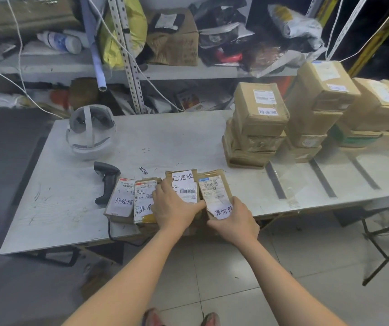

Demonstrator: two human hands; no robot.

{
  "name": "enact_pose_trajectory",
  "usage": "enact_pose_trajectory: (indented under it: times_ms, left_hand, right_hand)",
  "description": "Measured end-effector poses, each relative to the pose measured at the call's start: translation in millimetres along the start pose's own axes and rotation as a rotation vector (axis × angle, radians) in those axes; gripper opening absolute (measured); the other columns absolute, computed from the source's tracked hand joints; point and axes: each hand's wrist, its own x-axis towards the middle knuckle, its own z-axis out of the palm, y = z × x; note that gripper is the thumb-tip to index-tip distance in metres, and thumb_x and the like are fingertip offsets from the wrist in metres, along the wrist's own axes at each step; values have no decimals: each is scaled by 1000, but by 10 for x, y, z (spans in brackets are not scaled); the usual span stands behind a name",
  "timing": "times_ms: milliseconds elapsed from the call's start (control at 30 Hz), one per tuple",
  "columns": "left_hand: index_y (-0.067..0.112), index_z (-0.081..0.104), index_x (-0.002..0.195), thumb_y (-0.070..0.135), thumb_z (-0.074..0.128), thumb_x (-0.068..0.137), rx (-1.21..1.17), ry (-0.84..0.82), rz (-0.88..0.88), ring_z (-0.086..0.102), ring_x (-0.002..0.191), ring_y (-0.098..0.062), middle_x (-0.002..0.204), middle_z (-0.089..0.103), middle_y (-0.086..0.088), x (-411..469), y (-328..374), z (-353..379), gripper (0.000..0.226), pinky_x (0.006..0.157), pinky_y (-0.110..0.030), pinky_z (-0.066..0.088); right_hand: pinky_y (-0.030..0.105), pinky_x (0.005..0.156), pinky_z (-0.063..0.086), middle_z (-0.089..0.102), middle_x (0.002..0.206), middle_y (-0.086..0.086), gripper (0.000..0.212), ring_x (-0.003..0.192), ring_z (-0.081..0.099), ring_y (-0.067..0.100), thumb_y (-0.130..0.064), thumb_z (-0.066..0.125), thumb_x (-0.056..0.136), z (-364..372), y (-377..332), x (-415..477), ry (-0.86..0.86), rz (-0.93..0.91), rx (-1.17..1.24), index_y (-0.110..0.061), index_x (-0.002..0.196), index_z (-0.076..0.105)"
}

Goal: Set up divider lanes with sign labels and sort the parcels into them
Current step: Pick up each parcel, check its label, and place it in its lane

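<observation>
Several small brown parcels lie side by side at the front edge of the grey table (75,208), each with a white paper label. My left hand (174,205) lies across the middle parcel (184,184), thumb against its right side. My right hand (234,220) grips the near end of the rightmost parcel (214,191), fingers curled over its edge. Two more parcels (122,198) (144,196) sit to the left. Dark divider strips (323,180) mark lanes on the right part of the table. Three stacks of larger cardboard boxes (257,123) (315,109) (381,109) stand behind the lanes.
A black barcode scanner (106,182) lies left of the small parcels, its cable hanging off the table. A white headset (89,132) sits at the back left. Cluttered metal shelves (130,71) run behind. A dark surface (2,172) adjoins the table's left side.
</observation>
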Motion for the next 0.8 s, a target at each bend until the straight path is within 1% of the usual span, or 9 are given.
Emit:
enact_pose_trajectory:
  times_ms: [133,267,300,367,433,500,567,667,800]
  left_hand:
    - [15,39,136,65,81,51,-47,53,50,44,118,-26,124,50,-4,-6,159,-78,107,94,-45,45]
    - [18,41,134,65,81,53,-89,113,114,44,113,-22,120,50,-3,-52,462,-178,102,93,-44,46]
    - [18,41,134,65,81,54,-97,131,135,44,113,-22,120,50,-4,-76,567,-206,101,93,-42,46]
    - [17,41,136,65,81,55,-118,152,170,44,114,-21,121,50,-3,-135,803,-247,102,91,-40,44]
    - [17,41,137,67,80,54,-142,174,204,43,115,-20,122,50,-2,-204,1057,-260,105,92,-39,45]
    - [17,44,136,68,80,52,-173,184,247,42,113,-18,120,51,-1,-279,1304,-244,104,91,-34,42]
    - [18,46,133,66,81,53,-214,182,298,43,111,-17,118,52,0,-382,1550,-200,100,86,-29,37]
    - [19,49,126,64,83,52,-272,191,382,44,108,-18,114,53,1,-573,1925,-96,93,85,-29,39]
    - [13,43,137,59,88,51,-343,160,458,43,115,-19,127,53,-3,-817,2413,134,107,93,-29,37]
  right_hand:
    - [37,72,56,62,102,-13,70,94,62,15,-62,69,46,-169,52,13,36,-33,92,-33,107,50]
    - [33,68,50,62,106,-12,64,98,60,16,-57,73,52,-487,162,19,88,-89,177,-34,108,49]
    - [33,69,48,61,107,-13,65,101,59,15,-55,74,55,-587,197,21,107,-103,194,-34,111,49]
    - [35,74,50,59,107,-15,69,105,59,14,-55,75,56,-790,289,33,151,-130,233,-36,117,50]
    - [37,77,54,61,106,-15,70,104,60,14,-60,72,52,-1005,404,43,206,-150,258,-37,115,51]
    - [41,78,56,62,108,-14,77,104,60,14,-62,71,50,-1222,530,47,246,-156,281,-36,119,51]
    - [44,79,57,61,111,-14,77,106,59,14,-58,77,53,-1442,684,44,286,-164,304,-35,122,50]
    - [44,83,56,61,114,-11,81,110,57,17,-55,80,56,-1761,959,54,356,-156,318,-31,128,49]
    - [44,79,57,62,112,-13,78,106,59,15,-58,77,53,-2128,1368,92,408,-100,364,-34,123,52]
